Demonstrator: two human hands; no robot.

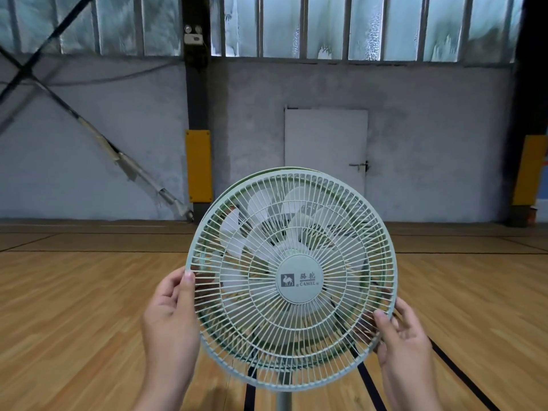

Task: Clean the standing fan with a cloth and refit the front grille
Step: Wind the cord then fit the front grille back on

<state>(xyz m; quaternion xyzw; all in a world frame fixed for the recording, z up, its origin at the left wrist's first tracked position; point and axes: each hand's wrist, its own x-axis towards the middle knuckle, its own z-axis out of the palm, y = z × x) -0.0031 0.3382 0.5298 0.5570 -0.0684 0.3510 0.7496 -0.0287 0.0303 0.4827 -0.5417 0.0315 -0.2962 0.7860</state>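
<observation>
Head view. The front grille point(292, 280), a pale round wire guard with a centre badge point(300, 279) marked CAMEL, is held up in front of the fan point(258, 232). The grille sits slightly lower and to the right of the fan's rear guard point(237, 185), whose green rim shows above and left of the grille's edge, so the two are not seated flush. Through the grille's wires the pale blades point(237, 232) can be seen, behind and up-left of the badge. Below the grille, the fan's pole point(284, 401) runs down out of the picture.

The left hand point(170, 318) grips the grille's left rim, thumb laid over the front wires and the other fingers hidden behind. The right hand point(404, 342) grips the grille's lower right rim, thumb on the front of the rim and fingers curled round the back.

Behind the grille lies a wooden floor point(74, 307) with dark court lines. Beyond it, a grey wall point(118, 137) holds a white door point(326, 143) straight above the grille. A yellow pad point(198, 166) on a dark post stands up-left of the grille, and windows point(296, 25) run along the top.
</observation>
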